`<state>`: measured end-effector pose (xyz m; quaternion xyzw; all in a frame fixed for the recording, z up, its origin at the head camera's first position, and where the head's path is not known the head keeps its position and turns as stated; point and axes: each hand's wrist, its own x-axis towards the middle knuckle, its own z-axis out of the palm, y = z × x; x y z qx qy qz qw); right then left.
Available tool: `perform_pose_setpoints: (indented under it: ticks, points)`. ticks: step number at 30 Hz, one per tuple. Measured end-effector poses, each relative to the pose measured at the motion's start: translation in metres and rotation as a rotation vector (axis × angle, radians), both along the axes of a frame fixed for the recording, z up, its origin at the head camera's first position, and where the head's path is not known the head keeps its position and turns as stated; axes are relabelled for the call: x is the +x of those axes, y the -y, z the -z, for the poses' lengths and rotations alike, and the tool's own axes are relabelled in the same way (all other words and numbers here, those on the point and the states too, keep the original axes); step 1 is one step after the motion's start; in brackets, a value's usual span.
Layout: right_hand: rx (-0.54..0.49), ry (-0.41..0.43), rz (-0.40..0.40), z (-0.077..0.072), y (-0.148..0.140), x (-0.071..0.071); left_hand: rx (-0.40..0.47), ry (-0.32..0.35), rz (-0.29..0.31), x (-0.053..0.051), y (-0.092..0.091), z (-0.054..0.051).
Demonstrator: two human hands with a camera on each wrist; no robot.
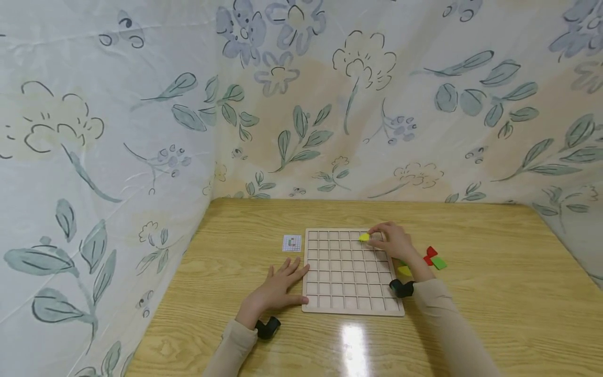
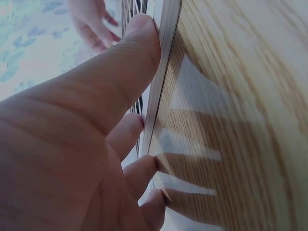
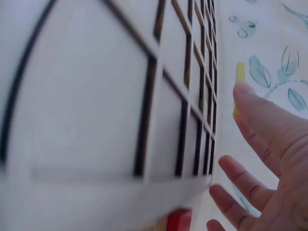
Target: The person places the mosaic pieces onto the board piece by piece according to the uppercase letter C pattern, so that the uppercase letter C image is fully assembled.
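Observation:
A square wooden board (image 1: 351, 289) with a raised grid lies on the table. My right hand (image 1: 392, 241) pinches a yellow piece (image 1: 364, 237) between thumb and forefinger over the board's far right part. In the right wrist view that yellow piece (image 3: 239, 72) shows edge-on, apart from the grid, while the other fingers (image 3: 245, 185) spread loosely. My left hand (image 1: 275, 290) lies at the board's left edge with fingers spread. Its thumb and forefinger touch the rim, and the left wrist view shows the thumb (image 2: 142, 41) on the board's edge.
Right of the board lie red pieces (image 1: 431, 251), a green piece (image 1: 438, 262) and another yellow piece (image 1: 404, 270), partly behind the right forearm. A small card (image 1: 292, 243) with a printed grid pattern lies left of the board. A floral cloth (image 1: 358, 131) hangs behind the table.

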<state>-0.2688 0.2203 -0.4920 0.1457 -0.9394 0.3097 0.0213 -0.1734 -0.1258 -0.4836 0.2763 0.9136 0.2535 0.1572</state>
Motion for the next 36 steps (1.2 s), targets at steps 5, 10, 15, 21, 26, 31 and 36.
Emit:
perform_pose_setpoints:
  ticks: [5, 10, 15, 21, 26, 31, 36]
  points:
    - [0.007, 0.011, 0.040, 0.002, 0.012, 0.000, -0.005, 0.000, 0.001, 0.000, 0.001, 0.002]
    - [0.003, 0.027, 0.058, 0.003, 0.024, 0.001, -0.005, 0.004, 0.001, 0.000, 0.003, 0.002]
    - [-0.006, 0.036, 0.054, 0.003, 0.037, 0.002, -0.014, -0.005, 0.003, 0.001, 0.004, 0.002]
    - [-0.021, 0.045, 0.057, 0.001, 0.054, 0.003, -0.025, -0.016, 0.006, 0.001, 0.005, 0.004]
    - [-0.052, 0.058, 0.057, 0.001, 0.066, 0.005, -0.018, -0.018, 0.008, 0.000, 0.005, 0.005]
    - [-0.072, 0.074, 0.053, 0.001, 0.074, 0.005, -0.031, -0.016, 0.007, 0.000, 0.005, 0.006]
    - [-0.054, 0.095, 0.066, -0.001, 0.081, 0.006, -0.046, -0.011, 0.003, -0.001, 0.004, 0.008]
